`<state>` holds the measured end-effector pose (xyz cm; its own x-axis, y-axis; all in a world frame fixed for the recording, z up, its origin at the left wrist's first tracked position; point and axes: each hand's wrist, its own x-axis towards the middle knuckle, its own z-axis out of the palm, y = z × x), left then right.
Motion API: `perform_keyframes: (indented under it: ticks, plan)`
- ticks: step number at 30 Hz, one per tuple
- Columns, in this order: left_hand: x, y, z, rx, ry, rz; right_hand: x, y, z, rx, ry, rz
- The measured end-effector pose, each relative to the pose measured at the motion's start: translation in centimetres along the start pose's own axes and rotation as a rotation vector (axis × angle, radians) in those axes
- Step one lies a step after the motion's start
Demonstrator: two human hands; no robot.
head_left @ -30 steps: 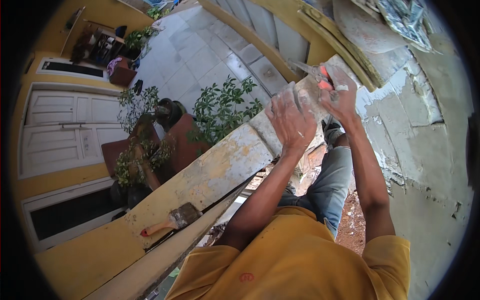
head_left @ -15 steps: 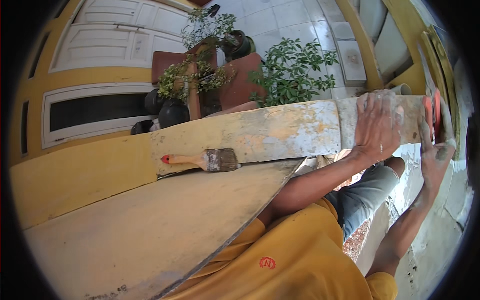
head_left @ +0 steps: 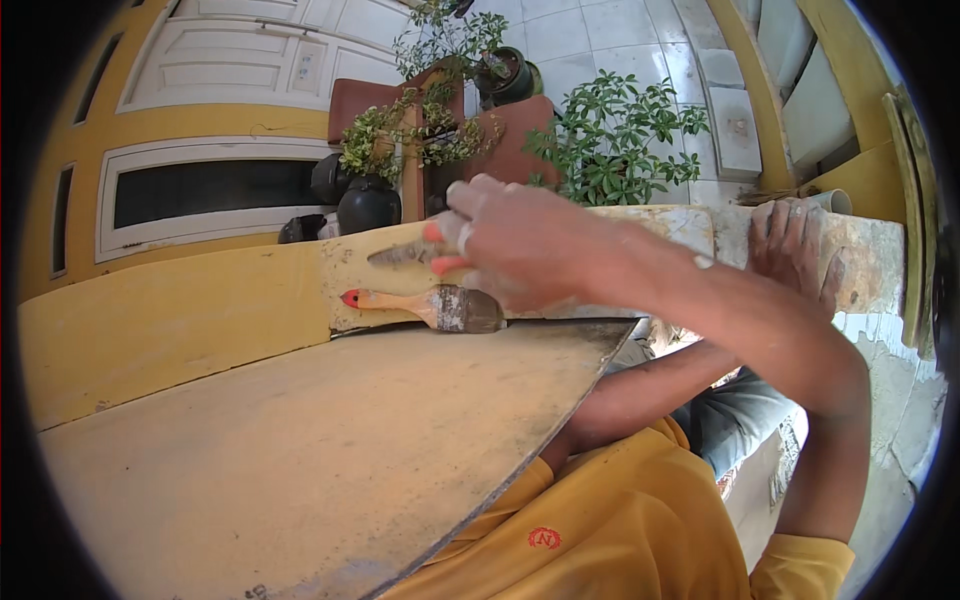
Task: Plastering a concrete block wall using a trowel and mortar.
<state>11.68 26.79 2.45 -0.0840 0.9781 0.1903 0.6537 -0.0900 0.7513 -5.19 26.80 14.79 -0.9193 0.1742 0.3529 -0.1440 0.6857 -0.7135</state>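
My right arm crosses over my left one, and my right hand (head_left: 520,245) is closed round a small red-handled trowel (head_left: 400,254). Its narrow grey blade points left, over the top of the wall ledge (head_left: 285,290); whether it touches is unclear. Just below the blade a paintbrush (head_left: 465,310) lies on its side, with a wooden red-tipped handle and worn, dirty bristles. Farther right, my left hand (head_left: 797,240) rests on the bare, patchy end of the ledge, fingers spread along it. My right forearm partly covers it.
A broad yellowish board (head_left: 300,440) slants in front of me below the ledge. Beyond the ledge stand leafy potted plants (head_left: 620,140), black pots (head_left: 368,208) and reddish-brown seats (head_left: 510,145). Wooden planks (head_left: 915,220) and a pipe end (head_left: 832,201) are at the right.
My right hand has swung from the far right end of the ledge to above the paintbrush, carrying the trowel. My left hand stays at the right end. The view has shifted slightly.
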Motion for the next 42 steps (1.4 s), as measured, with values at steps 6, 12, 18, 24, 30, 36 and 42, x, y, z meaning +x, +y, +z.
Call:
perform_keyframes:
  ticks: [6,12,18,24,30,36,42]
  plan:
    - [-0.3,-0.1,-0.1,0.155,0.117,-0.030,-0.6,-0.6,1.6,-0.148,0.066,-0.059]
    - [-0.3,1.1,-0.9,0.272,0.026,-0.049,-2.2,0.7,2.0,-0.099,0.215,0.004]
    - [0.6,1.7,-1.9,0.229,-0.049,-0.022,-3.1,1.3,1.5,-0.088,0.200,0.018]
    - [0.5,1.9,-1.8,0.245,-0.031,0.003,-5.8,-0.3,-3.4,-0.121,0.340,0.040]
    - [0.2,2.2,-0.6,0.419,-0.078,-0.071,-16.4,-5.3,-8.8,-0.052,0.716,0.344]
    - [-0.3,-0.2,-1.7,0.208,-0.127,0.237,-25.6,-13.3,-12.8,-0.257,1.002,0.496]
    - [-0.2,1.7,-1.3,0.480,-0.087,0.032,-31.7,-20.3,-17.2,-0.670,1.754,0.362]
